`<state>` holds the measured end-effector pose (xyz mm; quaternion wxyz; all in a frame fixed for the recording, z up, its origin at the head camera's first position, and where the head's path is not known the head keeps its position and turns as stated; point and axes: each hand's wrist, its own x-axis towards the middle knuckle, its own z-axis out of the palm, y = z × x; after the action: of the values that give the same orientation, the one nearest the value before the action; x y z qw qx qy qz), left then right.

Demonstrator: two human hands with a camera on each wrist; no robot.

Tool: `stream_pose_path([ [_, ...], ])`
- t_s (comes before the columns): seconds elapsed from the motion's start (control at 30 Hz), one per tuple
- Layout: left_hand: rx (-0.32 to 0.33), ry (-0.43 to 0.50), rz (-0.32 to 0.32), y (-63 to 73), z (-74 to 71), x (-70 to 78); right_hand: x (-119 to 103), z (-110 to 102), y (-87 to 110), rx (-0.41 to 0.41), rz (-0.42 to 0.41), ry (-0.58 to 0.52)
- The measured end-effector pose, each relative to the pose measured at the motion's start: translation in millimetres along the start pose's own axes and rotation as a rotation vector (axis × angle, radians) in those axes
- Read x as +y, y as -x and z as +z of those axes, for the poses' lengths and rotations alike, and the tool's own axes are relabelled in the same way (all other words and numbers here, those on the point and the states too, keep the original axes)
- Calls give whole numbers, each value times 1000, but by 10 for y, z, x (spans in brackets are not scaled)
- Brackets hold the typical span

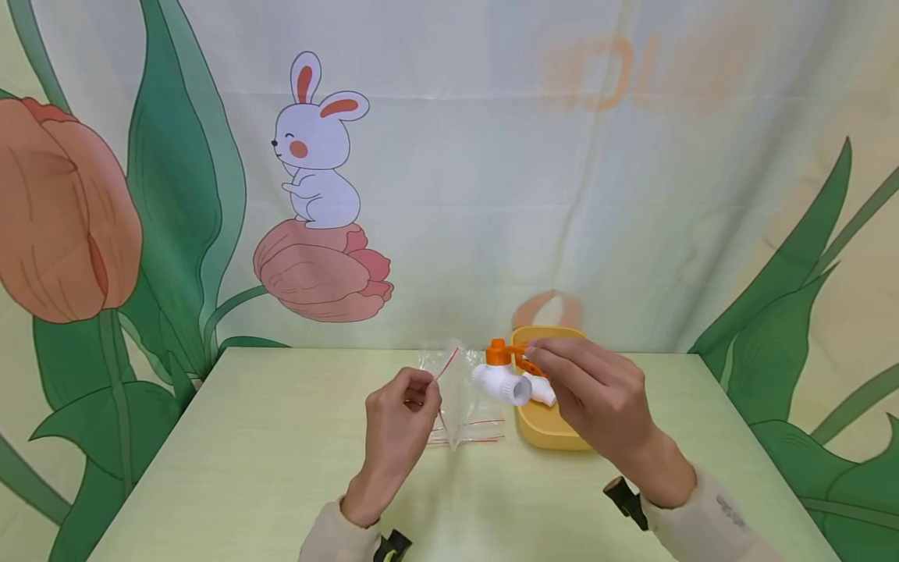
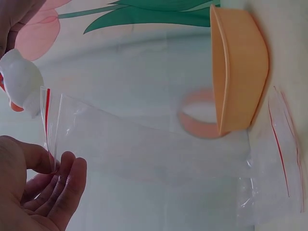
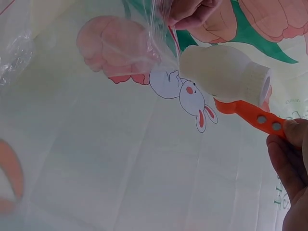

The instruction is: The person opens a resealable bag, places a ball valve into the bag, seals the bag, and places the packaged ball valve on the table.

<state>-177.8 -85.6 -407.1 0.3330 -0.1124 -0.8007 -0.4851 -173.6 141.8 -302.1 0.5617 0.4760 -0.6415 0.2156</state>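
Note:
A clear zip bag (image 2: 115,139) with a red line along its mouth hangs from my left hand (image 1: 399,417), which pinches it near the top edge between thumb and fingertips. My right hand (image 1: 605,394) holds a white plastic ball valve (image 1: 495,382) by its orange handle (image 3: 257,117), thumb and fingers at the handle's end. In the head view the valve's body is up beside the bag's mouth, to its right. From the right wrist, the body (image 3: 224,72) overlaps the bag's edge, and the left hand's fingers (image 3: 192,12) show behind.
Behind the right hand stands a yellow bin (image 1: 555,439), with another white fitting (image 1: 539,389) in it, partly covered by the valve and hand. More clear bags (image 2: 284,154) with red lines lie on the table left of the bin. A printed curtain (image 1: 449,195) hangs behind the table.

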Motion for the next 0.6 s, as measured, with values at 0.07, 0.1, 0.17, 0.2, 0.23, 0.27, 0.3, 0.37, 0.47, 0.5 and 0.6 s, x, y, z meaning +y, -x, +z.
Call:
stream_pose_path([
  [0.07, 1, 6, -3, -1, 5, 8, -31, 31, 1, 6, -1, -17],
  [0.1, 1, 9, -4, 0, 9, 12, -44, 44, 1, 8, 0, -23],
  [0.17, 0, 13, -11, 0, 10, 20, -69, 74, 0, 9, 1, -35],
  [0.2, -1, 15, -14, -1, 11, 25, -79, 85, 0, 8, 2, -38],
  [0.23, -1, 18, -17, -2, 12, 30, -88, 97, 0, 7, 2, -41],
  [0.27, -1, 21, -21, -2, 11, 38, -98, 109, 2, 3, 2, -42],
  [0.3, -1, 22, -25, -2, 11, 45, -106, 123, 4, -1, 1, -42],
  [0.37, 0, 24, -28, -3, 8, 60, -117, 152, 12, -7, -2, -41],
  [0.47, 3, 28, -28, 1, 2, 80, -124, 187, 30, -14, 2, -37],
  [0.5, 4, 29, -26, 2, 1, 85, -123, 196, 35, -13, 5, -35],
  [0.6, 5, 36, -26, 10, -3, 105, -117, 214, 53, -21, 16, -33],
])
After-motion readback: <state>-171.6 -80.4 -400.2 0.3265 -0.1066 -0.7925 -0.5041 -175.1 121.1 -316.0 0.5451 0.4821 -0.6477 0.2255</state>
